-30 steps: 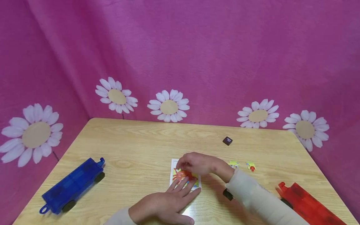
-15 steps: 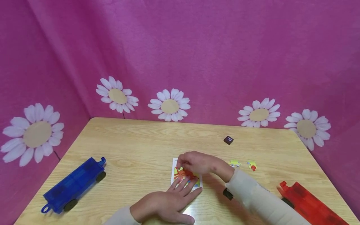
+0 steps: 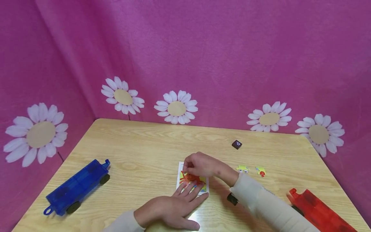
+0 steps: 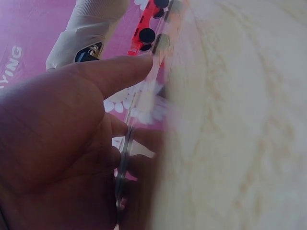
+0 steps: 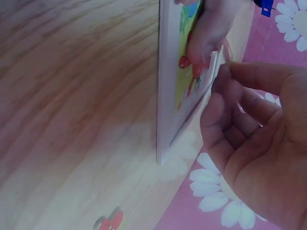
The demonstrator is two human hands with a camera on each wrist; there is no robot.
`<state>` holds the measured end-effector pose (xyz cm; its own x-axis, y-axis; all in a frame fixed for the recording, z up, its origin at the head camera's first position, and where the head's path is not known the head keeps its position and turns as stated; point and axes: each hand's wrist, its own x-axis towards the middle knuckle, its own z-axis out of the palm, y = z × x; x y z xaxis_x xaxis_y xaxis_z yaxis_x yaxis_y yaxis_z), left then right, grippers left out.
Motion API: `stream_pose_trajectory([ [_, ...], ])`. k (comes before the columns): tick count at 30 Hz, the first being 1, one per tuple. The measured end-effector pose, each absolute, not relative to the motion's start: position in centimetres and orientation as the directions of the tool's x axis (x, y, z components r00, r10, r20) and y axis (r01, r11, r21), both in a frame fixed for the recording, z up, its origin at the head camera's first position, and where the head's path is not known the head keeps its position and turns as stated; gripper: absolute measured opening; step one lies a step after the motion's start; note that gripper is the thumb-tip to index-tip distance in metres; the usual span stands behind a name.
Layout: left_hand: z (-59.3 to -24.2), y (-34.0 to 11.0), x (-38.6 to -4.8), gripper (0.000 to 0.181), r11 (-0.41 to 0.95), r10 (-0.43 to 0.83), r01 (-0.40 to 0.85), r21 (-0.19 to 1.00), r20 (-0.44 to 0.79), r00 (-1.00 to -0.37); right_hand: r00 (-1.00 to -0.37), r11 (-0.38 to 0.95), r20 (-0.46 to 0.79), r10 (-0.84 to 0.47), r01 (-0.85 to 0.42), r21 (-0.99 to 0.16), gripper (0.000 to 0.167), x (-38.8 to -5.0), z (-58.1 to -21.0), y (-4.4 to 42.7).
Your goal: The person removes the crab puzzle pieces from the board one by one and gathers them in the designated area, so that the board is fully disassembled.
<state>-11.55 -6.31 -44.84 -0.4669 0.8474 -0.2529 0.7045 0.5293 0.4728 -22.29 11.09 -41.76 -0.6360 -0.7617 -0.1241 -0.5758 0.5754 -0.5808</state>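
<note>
A small jigsaw puzzle in a white frame (image 3: 178, 185) lies on the table, with a red crab on yellow showing between the hands. My left hand (image 3: 175, 207) rests on its near part, fingers straight and spread. Over the far part is my right hand (image 3: 203, 165), its thumb and fingertips pinching a red puzzle piece (image 3: 183, 173) at the upper left of the picture. In the right wrist view the right hand (image 5: 259, 120) has its fingers curled at the frame's edge; the piece is mostly hidden there.
Two loose puzzle pieces, one with eyes (image 3: 242, 169) and one with red (image 3: 260, 171), lie right of the puzzle. A black letter tile (image 3: 236, 144) is farther back. A blue wheeled toy wagon (image 3: 78, 188) stands left, a red one (image 3: 321, 209) right, partly behind the right sleeve.
The right hand has lifted very slightly and its fingertips have turned a little over the puzzle. The left hand stays pressed in place. The head view has shifted slightly.
</note>
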Motion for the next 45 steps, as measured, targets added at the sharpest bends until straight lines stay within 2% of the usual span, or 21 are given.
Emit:
stream_pose_trajectory([
  [9,-44.9,-6.5,-11.6,0.087,0.524,0.850,0.716,0.461,-0.234,-0.472,-0.655,0.557,-0.099,-0.749,-0.543,-0.629,0.012,-22.4,-40.9,12.1],
  [15,-45.0,-6.4,-11.4,0.087,0.526,0.849,0.726,0.443,-0.219,-0.481,-0.676,0.570,-0.053,-0.735,-0.573,-0.589,0.014,-22.4,-39.5,15.0],
  [21,-44.9,-6.4,-11.4,0.087,0.518,0.854,0.736,0.436,-0.211,-0.476,-0.686,0.615,-0.137,-0.715,-0.522,-0.591,0.014,-22.3,-38.1,18.8],
  [29,-45.0,-6.3,-11.4,0.087,0.511,0.858,0.734,0.447,-0.208,-0.470,-0.652,0.659,-0.257,-0.714,-0.501,-0.561,0.015,-21.7,-38.3,22.0],
  [45,-45.1,-6.4,-11.4,0.088,0.507,0.860,0.729,0.460,-0.205,-0.468,-0.646,0.647,-0.263,-0.716,-0.473,-0.598,0.017,-21.0,-40.2,23.9],
])
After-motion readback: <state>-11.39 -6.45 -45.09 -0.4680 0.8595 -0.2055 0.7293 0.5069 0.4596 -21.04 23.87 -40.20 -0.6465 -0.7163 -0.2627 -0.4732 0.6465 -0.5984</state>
